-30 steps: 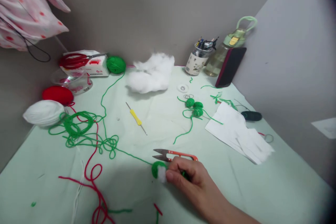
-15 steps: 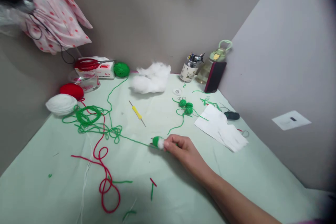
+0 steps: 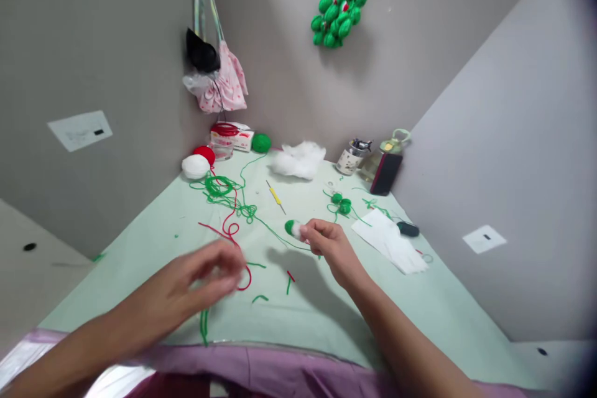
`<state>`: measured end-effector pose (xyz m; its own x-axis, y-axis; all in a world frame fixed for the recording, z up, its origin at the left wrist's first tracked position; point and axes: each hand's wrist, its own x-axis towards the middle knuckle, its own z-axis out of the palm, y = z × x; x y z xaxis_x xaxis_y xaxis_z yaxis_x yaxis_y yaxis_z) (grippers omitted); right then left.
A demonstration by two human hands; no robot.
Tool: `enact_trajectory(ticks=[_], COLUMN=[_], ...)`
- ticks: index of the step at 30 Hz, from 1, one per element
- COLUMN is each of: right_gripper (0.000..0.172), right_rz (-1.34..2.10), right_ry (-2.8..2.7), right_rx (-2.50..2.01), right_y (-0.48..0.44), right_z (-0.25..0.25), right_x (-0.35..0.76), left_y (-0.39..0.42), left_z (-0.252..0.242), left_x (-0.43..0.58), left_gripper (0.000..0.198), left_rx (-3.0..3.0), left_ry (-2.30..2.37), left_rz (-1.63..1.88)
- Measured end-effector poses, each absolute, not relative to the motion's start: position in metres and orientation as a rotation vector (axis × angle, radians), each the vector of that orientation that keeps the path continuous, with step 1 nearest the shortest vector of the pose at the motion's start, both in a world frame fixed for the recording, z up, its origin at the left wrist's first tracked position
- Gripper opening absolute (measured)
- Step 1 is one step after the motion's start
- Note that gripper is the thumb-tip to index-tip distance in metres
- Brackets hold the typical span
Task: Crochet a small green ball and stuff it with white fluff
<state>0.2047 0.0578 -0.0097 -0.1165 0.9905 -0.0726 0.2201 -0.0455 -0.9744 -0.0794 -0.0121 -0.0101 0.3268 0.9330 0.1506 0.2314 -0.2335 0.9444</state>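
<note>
Between the thumb and fingers of my right hand (image 3: 326,244) is a small green crocheted piece (image 3: 290,227) with white stuffing (image 3: 296,230) showing at its near end. It is held above the table, and a green strand runs under it toward the left. My left hand (image 3: 212,273), slightly blurred, is over the left front of the table with its fingers curved and apart, nothing in them. Red yarn (image 3: 232,228) lies just beyond it. A yellow-handled crochet hook (image 3: 275,194) rests behind the held piece.
White fluff (image 3: 301,160) lies at the back. Small green balls (image 3: 344,206), white paper (image 3: 389,241), a pen cup (image 3: 351,158) and a phone (image 3: 387,174) are on the right. Tangled green yarn (image 3: 219,185) and yarn balls (image 3: 196,166) are at left. A green bunch (image 3: 338,15) hangs above.
My left hand has come into view at the left. The view has tilted up and back, showing the hanging green bunch. The right hand still holds the green piece, now lifted higher.
</note>
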Motion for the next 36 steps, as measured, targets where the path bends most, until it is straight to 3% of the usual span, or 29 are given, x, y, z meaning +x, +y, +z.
enact_trajectory(ticks=[4, 7, 18, 26, 32, 36], right_gripper=[0.042, 0.043, 0.026, 0.041, 0.042, 0.031], right_rz=[1.221, 1.18, 1.027, 1.052, 0.918, 0.903], right_ry=[-1.487, -1.505, -1.591, -1.564, -1.581, -1.696], right_rx=[-1.309, -1.297, -1.324, -1.331, -1.388, -1.381], right_y=[0.067, 0.076, 0.065, 0.078, 0.074, 0.067], right_z=[-0.001, -0.005, -0.024, -0.027, -0.028, -0.025], right_x=[0.189, 0.182, 0.167, 0.168, 0.173, 0.174], left_y=[0.056, 0.089, 0.112, 0.094, 0.093, 0.096], left_z=[0.014, 0.009, -0.049, -0.045, -0.037, -0.039], left_x=[-0.037, -0.013, 0.01, 0.011, 0.0, -0.003], left_gripper=[0.051, 0.035, 0.024, 0.021, 0.026, 0.024], left_rx=[1.701, 1.716, 1.45, 1.4, 1.366, 1.355], left_ry=[0.966, 0.86, 0.887, 0.823, 0.758, 0.777], left_rz=[0.847, 0.783, 1.078, 1.208, 1.101, 1.094])
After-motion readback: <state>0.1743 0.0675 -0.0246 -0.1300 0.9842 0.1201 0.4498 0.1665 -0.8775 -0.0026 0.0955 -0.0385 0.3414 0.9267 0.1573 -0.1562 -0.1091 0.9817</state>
